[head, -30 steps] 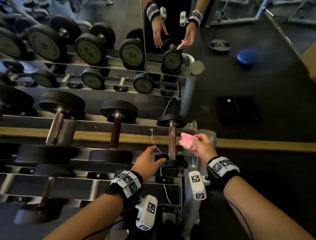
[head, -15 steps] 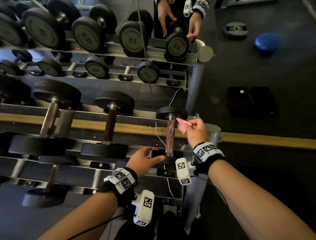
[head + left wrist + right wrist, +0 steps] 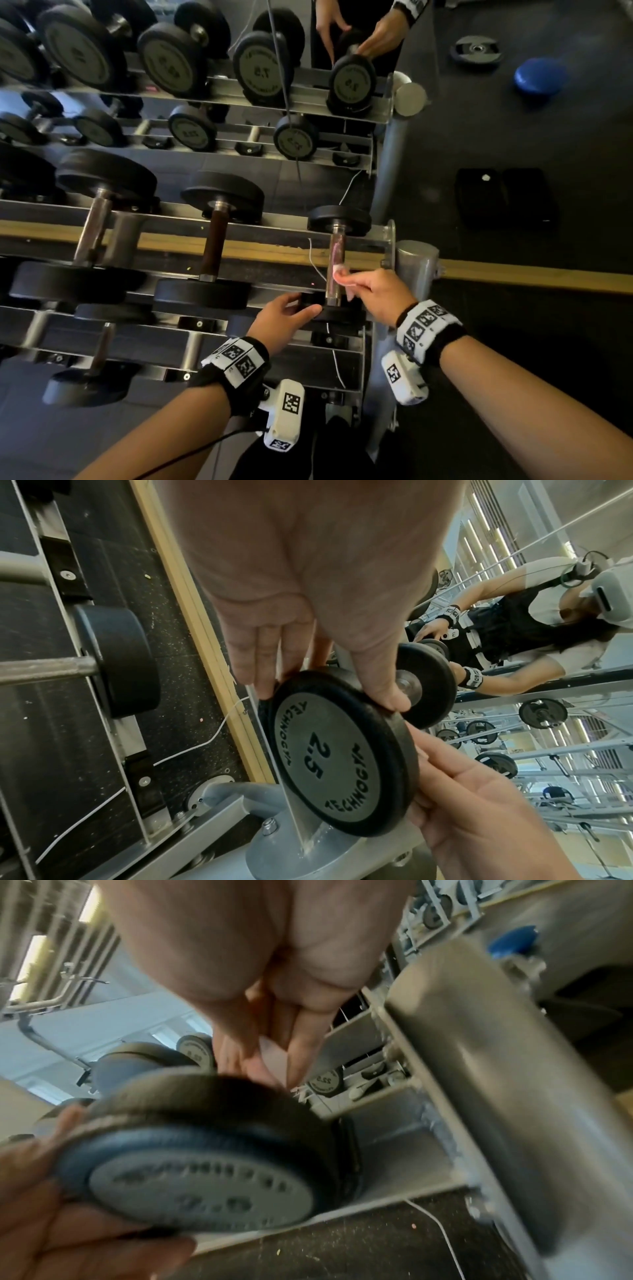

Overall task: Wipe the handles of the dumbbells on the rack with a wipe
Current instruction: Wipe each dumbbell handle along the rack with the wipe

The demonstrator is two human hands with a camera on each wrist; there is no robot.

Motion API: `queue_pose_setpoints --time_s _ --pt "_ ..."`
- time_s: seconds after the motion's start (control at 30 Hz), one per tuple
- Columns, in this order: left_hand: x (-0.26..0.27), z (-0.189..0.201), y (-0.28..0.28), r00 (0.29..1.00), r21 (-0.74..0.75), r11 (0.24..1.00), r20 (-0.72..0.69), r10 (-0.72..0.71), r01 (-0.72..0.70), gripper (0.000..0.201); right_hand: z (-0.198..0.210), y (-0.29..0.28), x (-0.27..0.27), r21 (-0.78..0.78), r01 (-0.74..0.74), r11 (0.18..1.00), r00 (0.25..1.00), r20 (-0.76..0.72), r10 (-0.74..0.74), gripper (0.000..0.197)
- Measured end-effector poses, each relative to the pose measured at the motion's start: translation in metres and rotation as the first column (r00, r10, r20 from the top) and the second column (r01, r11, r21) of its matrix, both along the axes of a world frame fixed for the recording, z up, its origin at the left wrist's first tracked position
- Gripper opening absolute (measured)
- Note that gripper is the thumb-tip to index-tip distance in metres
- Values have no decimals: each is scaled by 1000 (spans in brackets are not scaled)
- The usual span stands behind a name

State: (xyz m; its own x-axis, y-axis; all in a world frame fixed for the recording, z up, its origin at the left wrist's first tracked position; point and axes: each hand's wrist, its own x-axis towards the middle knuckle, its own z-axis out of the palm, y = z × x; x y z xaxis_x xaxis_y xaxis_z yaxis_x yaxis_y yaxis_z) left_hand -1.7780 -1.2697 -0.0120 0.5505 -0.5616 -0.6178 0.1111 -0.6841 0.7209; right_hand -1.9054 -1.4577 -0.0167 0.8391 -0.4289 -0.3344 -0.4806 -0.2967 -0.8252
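I see the small dumbbell (image 3: 337, 260) at the right end of the rack (image 3: 239, 228), lying across the two rails with its handle (image 3: 335, 251) pointing away from me. The disc nearest to me (image 3: 342, 753) carries the marking 2.5.

My right hand (image 3: 378, 294) pinches the pink wipe (image 3: 339, 275) between thumb and fingers, and the wipe is pressed against the lower part of the handle, on its right side. So this grip is narrow and it holds the wipe. In the right wrist view the wipe (image 3: 272, 1056) shows only as a pale patch between the fingers, and the picture is blurred, so I cannot tell how far it goes around the handle.

My left hand (image 3: 284, 320) is on the near disc: the thumb (image 3: 380, 680) lies over its top edge and the fingers (image 3: 257, 653) reach down behind its other side. This grip is wide, around the rim of the disc.

To the left on the same rack lie two larger dumbbells, one with a dark brown handle (image 3: 214, 241) and one with a steel handle (image 3: 90, 228). A thin white cable (image 3: 317, 263) hangs just beside the small dumbbell. Behind the rack there is a mirror (image 3: 479, 120) that repeats the dumbbells and my two hands. A blue dome (image 3: 539, 75) and a weight plate (image 3: 476, 51) are seen in it, on the dark floor.
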Motion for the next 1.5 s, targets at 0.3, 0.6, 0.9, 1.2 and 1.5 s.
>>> queue_pose_setpoints --time_s 0.3,0.6,0.9,1.2,1.5 --pt "1 -2 -1 999 -26 999 -49 21 -22 46 12 -29 33 39 349 936 921 168 -350 27" --pt "5 -6 -1 996 -24 999 -83 27 -29 41 -5 5 1 116 76 990 994 74 -85 22" --pt "1 0 -5 996 -10 999 -80 31 -31 34 -3 7 -14 132 -17 991 1000 3 17 25" --pt "-1 3 1 996 0 999 -78 49 -49 58 11 -17 -10 141 -19 990 1000 6 18 23" --pt "-7 -1 5 995 -22 996 -37 88 -88 79 58 -47 38 -129 -50 990 993 104 64 16"
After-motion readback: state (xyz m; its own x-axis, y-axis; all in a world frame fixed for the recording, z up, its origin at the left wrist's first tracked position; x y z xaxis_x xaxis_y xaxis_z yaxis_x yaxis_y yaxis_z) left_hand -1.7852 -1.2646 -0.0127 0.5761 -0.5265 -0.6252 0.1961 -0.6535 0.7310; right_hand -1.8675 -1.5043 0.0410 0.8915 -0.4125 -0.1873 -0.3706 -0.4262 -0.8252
